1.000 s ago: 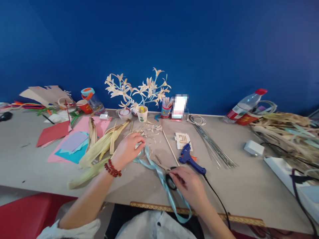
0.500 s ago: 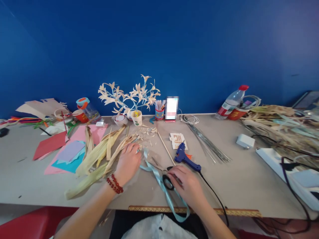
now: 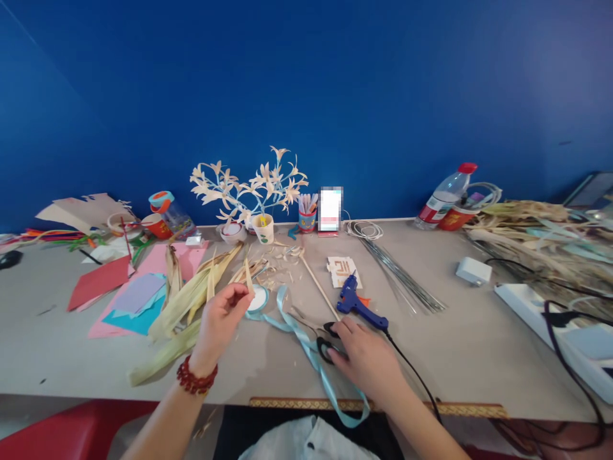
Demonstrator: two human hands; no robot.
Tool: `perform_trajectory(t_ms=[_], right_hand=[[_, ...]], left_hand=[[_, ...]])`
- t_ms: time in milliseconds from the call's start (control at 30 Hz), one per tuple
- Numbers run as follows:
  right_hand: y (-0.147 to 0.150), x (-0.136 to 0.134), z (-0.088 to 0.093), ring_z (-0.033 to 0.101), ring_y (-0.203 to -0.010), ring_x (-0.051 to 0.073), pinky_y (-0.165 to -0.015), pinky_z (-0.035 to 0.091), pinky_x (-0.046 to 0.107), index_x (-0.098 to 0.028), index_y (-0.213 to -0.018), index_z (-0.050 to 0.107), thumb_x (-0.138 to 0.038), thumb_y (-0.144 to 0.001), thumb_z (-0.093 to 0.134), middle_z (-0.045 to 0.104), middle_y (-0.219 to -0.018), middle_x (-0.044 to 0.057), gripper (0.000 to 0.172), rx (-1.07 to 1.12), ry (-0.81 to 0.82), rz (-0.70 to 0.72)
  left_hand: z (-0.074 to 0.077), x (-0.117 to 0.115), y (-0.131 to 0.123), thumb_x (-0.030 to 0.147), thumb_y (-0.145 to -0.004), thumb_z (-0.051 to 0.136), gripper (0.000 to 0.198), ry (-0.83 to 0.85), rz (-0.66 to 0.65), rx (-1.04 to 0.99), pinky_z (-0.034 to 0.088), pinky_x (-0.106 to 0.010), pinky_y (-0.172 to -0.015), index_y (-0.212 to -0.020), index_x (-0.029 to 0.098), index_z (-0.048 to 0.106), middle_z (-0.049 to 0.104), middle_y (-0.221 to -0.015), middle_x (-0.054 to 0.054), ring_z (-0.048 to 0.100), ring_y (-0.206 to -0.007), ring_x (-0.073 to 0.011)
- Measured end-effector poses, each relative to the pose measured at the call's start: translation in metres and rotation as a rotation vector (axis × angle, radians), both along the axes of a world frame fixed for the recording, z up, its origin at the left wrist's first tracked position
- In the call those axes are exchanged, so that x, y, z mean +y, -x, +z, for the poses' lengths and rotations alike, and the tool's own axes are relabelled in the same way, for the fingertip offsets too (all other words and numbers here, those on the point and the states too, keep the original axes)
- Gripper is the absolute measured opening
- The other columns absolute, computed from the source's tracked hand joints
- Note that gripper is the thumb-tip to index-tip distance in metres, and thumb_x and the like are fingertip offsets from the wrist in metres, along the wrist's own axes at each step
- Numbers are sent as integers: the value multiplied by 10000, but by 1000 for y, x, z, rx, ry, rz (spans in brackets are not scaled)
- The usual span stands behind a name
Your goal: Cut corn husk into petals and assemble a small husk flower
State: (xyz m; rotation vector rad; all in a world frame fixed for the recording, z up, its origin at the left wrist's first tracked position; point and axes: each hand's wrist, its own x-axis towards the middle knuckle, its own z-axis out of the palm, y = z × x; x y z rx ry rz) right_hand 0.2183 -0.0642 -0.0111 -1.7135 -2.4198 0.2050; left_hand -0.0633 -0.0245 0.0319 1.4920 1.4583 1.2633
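Note:
A narrow, pointed strip of corn husk (image 3: 248,276) stands up from the fingertips of my left hand (image 3: 221,322), which pinches its lower end. My right hand (image 3: 366,358) rests over the black handles of the scissors (image 3: 326,349), its fingers curled on the loops. The scissor blades lie on the table, pointing away to the left. A light blue ribbon (image 3: 306,348) runs beneath the scissors from its roll (image 3: 258,298) and hangs over the table's front edge. Larger corn husks (image 3: 184,306) lie left of my left hand.
A blue glue gun (image 3: 357,303) with a black cord lies beyond my right hand. Metal wires (image 3: 407,278) are to its right. Husk flowers (image 3: 258,182) stand in a cup (image 3: 263,230) at the back. Coloured paper (image 3: 100,281) lies left, a power strip (image 3: 541,319) right.
My left hand has lifted off the husk pile and come back toward me with a husk strip, uncovering the ribbon roll. My right hand has settled further onto the scissor handles.

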Motion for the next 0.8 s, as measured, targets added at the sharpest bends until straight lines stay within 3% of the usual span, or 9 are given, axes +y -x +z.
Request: perform_trajectory(t_ms=[233,333,533,800], right_hand=[[0,12,17,671,-787,228,-576,414,289,-218,-909,604,-339,-879,546,672,-902,53,137,-20,35,14],[1,20,21,681,-755,225,-533,367,289,-218,-911,596,-338,-939,460,678,-883,53,183,-48,-15,-80],[3,25,13,695,-680,247,-489,275,279,-206,-852,588,-275,-923,465,703,-747,68,157,-175,62,-214],[-8,24,7,696,-675,242,-491,239,264,-202,-797,580,-303,-865,525,720,-735,56,134,-174,131,-321]], left_hand=[[-14,3,-24,309,-830,621,131,50,-153,-57,401,-224,-634,-780,188,618,561,-728,9,492,-662,-125],[-22,2,-35,321,-839,606,149,71,-195,-57,420,-237,-669,-780,185,612,573,-711,6,533,-677,-138],[-35,2,-48,332,-852,580,174,93,-265,3,430,-245,-677,-772,177,595,588,-720,-7,557,-702,-153],[-46,7,-46,338,-866,561,180,113,-282,1,423,-241,-679,-785,179,586,573,-720,2,536,-702,-146]])
